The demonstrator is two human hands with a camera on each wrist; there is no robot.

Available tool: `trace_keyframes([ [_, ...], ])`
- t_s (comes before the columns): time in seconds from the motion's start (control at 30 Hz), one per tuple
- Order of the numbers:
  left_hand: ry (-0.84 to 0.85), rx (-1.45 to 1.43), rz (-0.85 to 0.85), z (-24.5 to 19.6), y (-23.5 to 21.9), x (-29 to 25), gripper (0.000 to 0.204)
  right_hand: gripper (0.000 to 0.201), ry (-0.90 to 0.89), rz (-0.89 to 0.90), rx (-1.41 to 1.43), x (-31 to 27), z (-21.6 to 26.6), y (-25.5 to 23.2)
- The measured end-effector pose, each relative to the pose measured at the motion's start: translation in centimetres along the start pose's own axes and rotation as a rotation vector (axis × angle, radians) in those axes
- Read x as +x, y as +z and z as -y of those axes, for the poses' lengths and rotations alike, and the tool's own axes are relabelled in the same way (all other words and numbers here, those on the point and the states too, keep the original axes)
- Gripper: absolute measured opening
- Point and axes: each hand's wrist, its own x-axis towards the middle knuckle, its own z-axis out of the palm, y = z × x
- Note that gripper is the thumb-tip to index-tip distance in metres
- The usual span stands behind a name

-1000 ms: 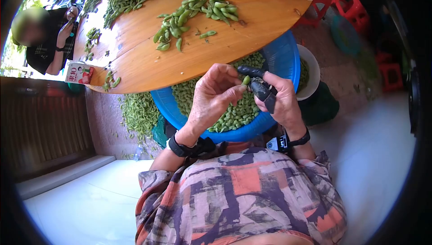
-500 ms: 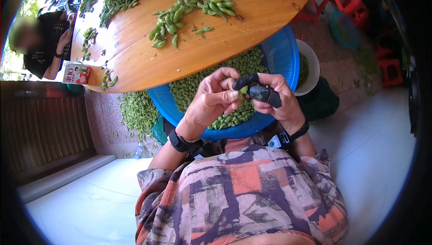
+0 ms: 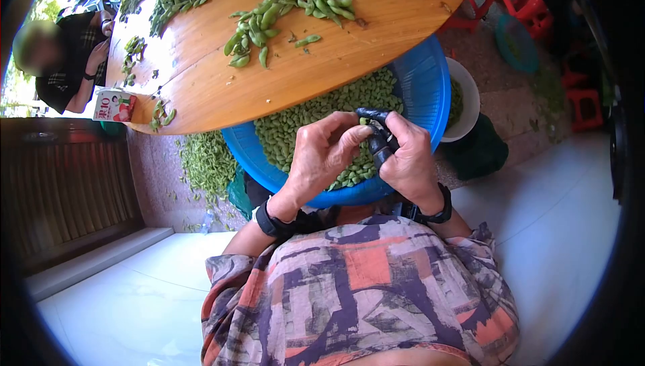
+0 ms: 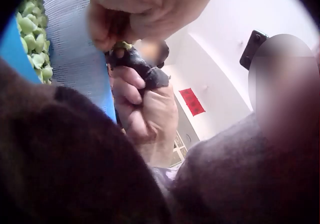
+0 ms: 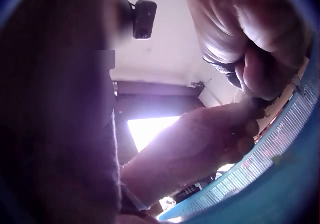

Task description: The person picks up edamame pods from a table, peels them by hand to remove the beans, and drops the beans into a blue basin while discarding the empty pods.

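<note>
Over a blue plastic basin (image 3: 440, 97) of shelled green soybeans (image 3: 289, 141), both hands meet fingertip to fingertip. My left hand (image 3: 322, 154) pinches a small green soybean pod (image 3: 365, 122) between thumb and forefinger. Black covers (image 3: 381, 151) wrap the thumb and forefinger of my right hand (image 3: 413, 161), which grips the pod's other side. Only a bit of green (image 4: 123, 45) shows between the hands in the left wrist view; fingers hide most of it. The right wrist view has the right hand (image 5: 250, 33) above the left hand (image 5: 190, 134), with the pod hidden.
A wooden table (image 3: 195, 90) overhangs the basin, bearing unshelled pods (image 3: 259, 26) and a carton (image 3: 114, 106). Another person (image 3: 74, 63) sits at its left. Empty pods (image 3: 205, 168) heap on the floor. A white bucket (image 3: 470, 107) and red stools (image 3: 521, 3) stand right.
The green pod has gone deeper between the fingertips and less of it shows. My right hand has rolled over so its back faces up, and the left fingers have closed in.
</note>
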Motion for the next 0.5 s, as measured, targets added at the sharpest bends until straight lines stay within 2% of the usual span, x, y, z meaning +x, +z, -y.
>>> trace_keyframes([
  [0.07, -0.231, -0.434, 0.119, 0.2, -0.4, 0.3, 0.020, 0.013, -0.104, 0.015, -0.028, 0.0, 0.0, 0.1],
  [0.1, -0.250, -0.497, 0.170, 0.2, -0.7, 0.5, 0.020, 0.013, -0.102, 0.017, -0.027, 0.0, -0.1, 0.0],
  [0.2, -0.257, -0.408, 0.225, 0.7, -1.3, 0.6, 0.020, 0.013, 0.312, 0.248, 0.466, 0.2, -0.8, -0.9],
  [0.23, -0.225, -0.282, 0.216, 0.7, -1.1, 0.5, 0.021, 0.016, 0.325, 0.276, 0.763, 0.2, -1.6, -1.0],
  [0.27, -0.225, -0.282, 0.215, 0.7, -1.2, 0.5, 0.021, 0.016, 0.325, 0.277, 0.762, 0.3, -2.1, -1.0],
  [0.33, -0.244, -0.393, 0.258, 0.6, -1.4, 0.4, 0.020, 0.021, 0.464, 0.318, 1.034, 0.5, -3.0, -1.0],
  [0.37, -0.244, -0.392, 0.258, 0.7, -1.3, 0.4, 0.020, 0.022, 0.433, 0.338, 1.074, 0.4, -3.4, -1.1],
  [0.4, -0.275, -0.557, 0.253, 1.0, -1.2, 0.5, 0.019, 0.022, 0.433, 0.339, 1.074, 0.4, -3.3, -1.0],
  [0.43, -0.306, -0.722, 0.247, 1.1, -1.1, 0.5, 0.018, 0.022, 0.357, 0.287, 1.042, 0.3, -3.1, -0.9],
  [0.47, -0.305, -0.722, 0.246, 1.2, -0.9, 0.5, 0.018, 0.022, 0.282, 0.236, 1.009, 0.2, -3.0, -0.7],
  [0.5, -0.309, -0.818, 0.237, 1.2, -0.8, 0.5, 0.017, 0.022, 0.282, 0.236, 1.009, 0.1, -2.6, -0.7],
])
